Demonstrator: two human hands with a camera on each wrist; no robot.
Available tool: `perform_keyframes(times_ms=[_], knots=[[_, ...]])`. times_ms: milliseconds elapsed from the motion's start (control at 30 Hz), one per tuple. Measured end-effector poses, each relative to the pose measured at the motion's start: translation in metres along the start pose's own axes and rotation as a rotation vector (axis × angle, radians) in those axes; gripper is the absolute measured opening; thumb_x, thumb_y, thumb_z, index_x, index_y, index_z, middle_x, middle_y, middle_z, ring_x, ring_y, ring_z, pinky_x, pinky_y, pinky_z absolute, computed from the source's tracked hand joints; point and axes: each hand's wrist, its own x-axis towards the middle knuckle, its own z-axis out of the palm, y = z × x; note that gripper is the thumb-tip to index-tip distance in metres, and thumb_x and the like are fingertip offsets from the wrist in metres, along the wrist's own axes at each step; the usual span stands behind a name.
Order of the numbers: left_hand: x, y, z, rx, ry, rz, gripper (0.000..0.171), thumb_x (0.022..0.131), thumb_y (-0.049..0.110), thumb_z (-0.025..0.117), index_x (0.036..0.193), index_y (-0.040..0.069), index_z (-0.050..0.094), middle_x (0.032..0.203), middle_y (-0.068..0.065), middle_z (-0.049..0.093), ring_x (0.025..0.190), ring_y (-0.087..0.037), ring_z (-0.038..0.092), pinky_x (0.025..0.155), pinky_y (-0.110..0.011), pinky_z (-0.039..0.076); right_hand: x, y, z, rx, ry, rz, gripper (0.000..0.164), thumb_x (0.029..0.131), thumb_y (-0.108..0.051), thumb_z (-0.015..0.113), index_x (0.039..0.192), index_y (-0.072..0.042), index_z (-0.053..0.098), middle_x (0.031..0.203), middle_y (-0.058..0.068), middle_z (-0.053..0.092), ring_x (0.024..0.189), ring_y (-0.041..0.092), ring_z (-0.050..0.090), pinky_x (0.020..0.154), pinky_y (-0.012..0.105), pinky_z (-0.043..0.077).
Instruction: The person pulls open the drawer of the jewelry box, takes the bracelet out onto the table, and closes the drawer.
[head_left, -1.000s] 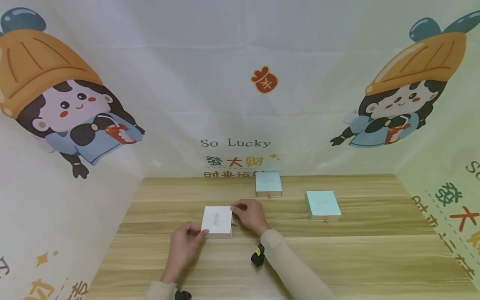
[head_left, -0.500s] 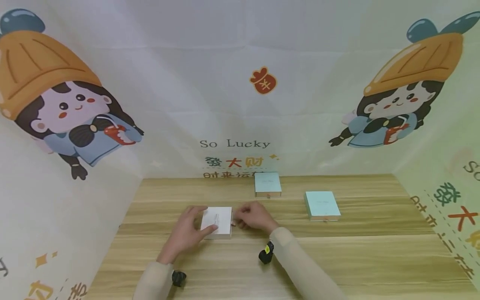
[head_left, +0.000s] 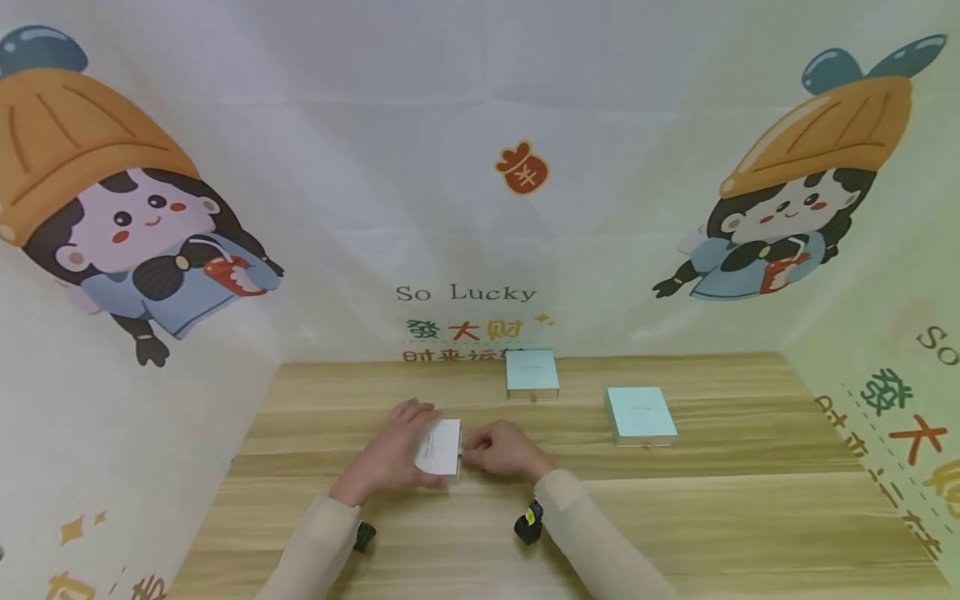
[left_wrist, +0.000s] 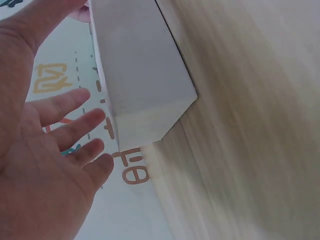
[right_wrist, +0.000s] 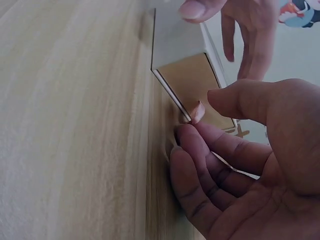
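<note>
A white drawer-style gift box [head_left: 442, 446] lies on the wooden table, its tan drawer front [right_wrist: 192, 80] facing right with a small ribbon pull tab [right_wrist: 198, 112]. My left hand [head_left: 397, 450] spans the box from its left end, thumb along the near side and fingers over the far side. In the left wrist view those fingers [left_wrist: 75, 130] are spread loosely, a little apart from the box. At the drawer end is my right hand [head_left: 506, 450]. Its bent fingers reach under the tab, and its thumb stands just off it on the other side.
Two pale turquoise boxes of the same kind lie farther back: one box [head_left: 532, 372] near the rear wall, another box [head_left: 641, 414] to the right. Printed cloth walls [head_left: 360, 167] enclose the table [head_left: 712, 517] at the back and both sides.
My left hand has slid from the box's near left corner to reach across it. My right hand has left the far right corner and come down to the tab.
</note>
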Motion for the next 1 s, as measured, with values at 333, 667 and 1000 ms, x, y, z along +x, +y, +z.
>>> perform_keyframes(times_ms=[333,667,1000], knots=[[0.003,0.003,0.004,0.03,-0.058,-0.043,0.101,0.062,0.028,0.099,0.146,-0.001,0.052,0.148,-0.016,0.054,0.136,-0.034,0.05,0.112,-0.05,0.047,-0.001,-0.01,0.009,-0.022,0.037,0.006,0.017,0.093,-0.021,0.07,0.087,-0.006,0.076,0.077,-0.001,0.069,0.067,0.007,0.056,0.059,0.021,0.046],[0.007,0.003,0.01,0.014,-0.042,-0.055,0.097,0.064,0.028,0.098,0.146,0.003,0.053,0.147,-0.012,0.055,0.133,-0.029,0.053,0.109,-0.047,0.049,0.005,-0.006,0.014,0.192,0.095,0.123,0.013,0.091,-0.007,0.067,0.085,0.0,0.075,0.071,0.009,0.073,0.056,0.01,0.066,0.056,0.025,0.059],[0.008,0.001,0.01,0.008,-0.041,-0.07,0.098,0.062,0.028,0.099,0.146,0.004,0.054,0.147,-0.011,0.055,0.134,-0.029,0.052,0.111,-0.047,0.048,0.007,-0.005,0.019,0.268,0.154,0.096,0.01,0.09,-0.002,0.071,0.083,0.003,0.074,0.071,0.012,0.074,0.054,0.009,0.064,0.052,0.022,0.056]])
